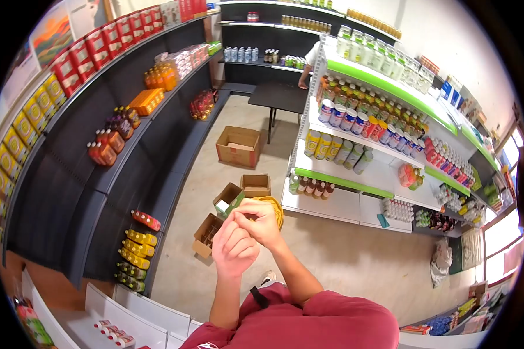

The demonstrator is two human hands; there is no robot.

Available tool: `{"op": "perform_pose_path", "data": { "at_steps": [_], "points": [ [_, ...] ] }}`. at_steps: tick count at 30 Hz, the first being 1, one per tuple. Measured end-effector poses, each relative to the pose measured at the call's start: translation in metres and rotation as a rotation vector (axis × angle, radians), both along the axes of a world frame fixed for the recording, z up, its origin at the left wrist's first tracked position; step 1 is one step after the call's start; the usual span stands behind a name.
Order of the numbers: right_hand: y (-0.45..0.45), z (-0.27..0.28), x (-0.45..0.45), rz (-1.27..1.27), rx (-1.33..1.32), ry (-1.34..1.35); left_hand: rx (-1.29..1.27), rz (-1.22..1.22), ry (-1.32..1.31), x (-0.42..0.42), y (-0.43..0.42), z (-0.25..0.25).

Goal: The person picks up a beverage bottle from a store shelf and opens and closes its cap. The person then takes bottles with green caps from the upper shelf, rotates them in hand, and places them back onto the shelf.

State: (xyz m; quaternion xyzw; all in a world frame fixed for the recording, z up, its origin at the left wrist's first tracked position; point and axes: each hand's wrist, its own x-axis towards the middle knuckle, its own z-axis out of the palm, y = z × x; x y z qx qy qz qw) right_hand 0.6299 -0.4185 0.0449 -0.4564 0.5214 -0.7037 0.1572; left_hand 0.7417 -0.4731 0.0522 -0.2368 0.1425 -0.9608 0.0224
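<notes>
My left hand (236, 247) and my right hand (261, 221) meet in front of my chest, their fingertips touching. Both are closed, with fingers curled and pinched together. Whatever they may hold between them is hidden or too small to make out. Behind the hands, on the floor, lies a yellow bundle (277, 210), partly covered by my right hand. An open carton with a green side (229, 196) stands just beyond my fingers. Left of my left hand is an open brown carton with dividers (206, 235).
Two more cartons, a small one (255, 184) and a larger one (239, 146), stand farther up the aisle before a black table (278, 97). Dark shelving (128, 192) runs along the left, white shelving with drinks (332, 203) along the right. Another person's arm (306, 74) shows beside the table.
</notes>
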Motion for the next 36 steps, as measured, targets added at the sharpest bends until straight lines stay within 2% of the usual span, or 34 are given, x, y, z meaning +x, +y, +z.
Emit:
{"op": "perform_pose_path", "data": {
  "at_steps": [6,14,17,18,24,29,34,36],
  "points": [
    [0.044,-0.005,-0.079,-0.216,-0.029,0.008,-0.051,-0.181,-0.001,-0.092,0.024,-0.002],
    [0.098,-0.001,-0.14,-0.56,-0.018,-0.053,0.039,-0.521,0.022,-0.188,0.06,-0.006],
    [0.113,-0.022,-0.164,-0.703,-0.016,-0.088,-0.085,-0.484,-0.078,-0.214,0.07,-0.01],
    [0.118,-0.028,-0.172,-0.733,-0.011,-0.088,-0.039,-0.546,-0.042,-0.225,0.074,-0.015],
    [0.143,-0.044,-0.23,-0.861,-0.039,-0.166,-0.181,-0.594,-0.093,-0.3,0.082,-0.029],
    [0.151,-0.025,-0.295,-0.953,-0.136,-0.135,-0.19,-0.66,-0.018,-0.377,0.075,-0.011],
    [0.147,0.0,-0.361,-0.992,-0.193,-0.057,-0.34,-0.596,0.066,-0.447,0.063,0.007],
    [0.145,0.006,-0.385,-1.007,-0.217,-0.007,-0.497,-0.479,0.068,-0.473,0.057,0.015]
  ]
}}
